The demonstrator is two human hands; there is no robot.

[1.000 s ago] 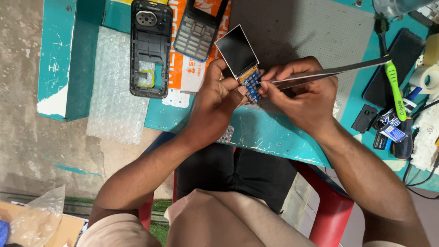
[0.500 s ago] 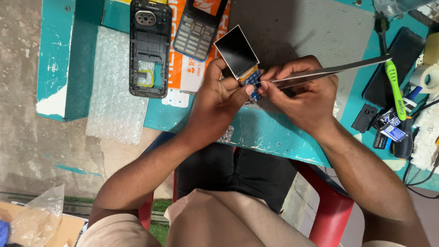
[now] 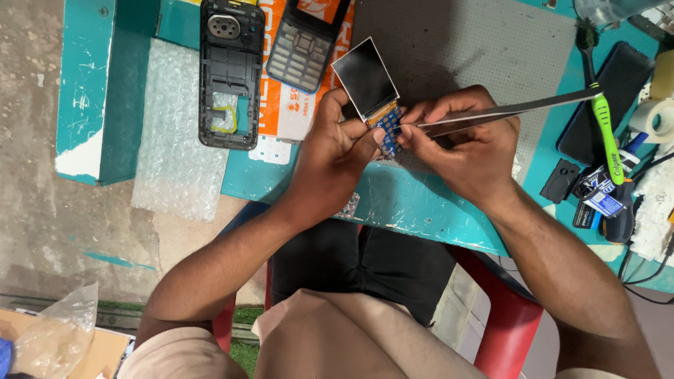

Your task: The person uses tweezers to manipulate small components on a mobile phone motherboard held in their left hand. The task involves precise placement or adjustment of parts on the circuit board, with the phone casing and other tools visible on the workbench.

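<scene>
Pinched shut, the left hand's (image 3: 333, 151) grip steadies a small screen module (image 3: 368, 81) above the teal table (image 3: 421, 203); at three o'clock, the right hand (image 3: 467, 151) squeezes tweezers (image 3: 505, 112) onto its blue flex (image 3: 388, 126), for precision.

The table (image 3: 421, 200) at centre frame is teal with scuffed white patches, under a grey dotted mat (image 3: 456, 49) at the top. The small screen (image 3: 363, 76) is glossy black above a blue circuit board (image 3: 388, 130). At upper left, the black phone shell (image 3: 230, 74) lies beside an orange sheet (image 3: 281, 105); a bright green toothbrush (image 3: 607, 133) lies at right, and the chair (image 3: 505, 316) below is red.
</scene>
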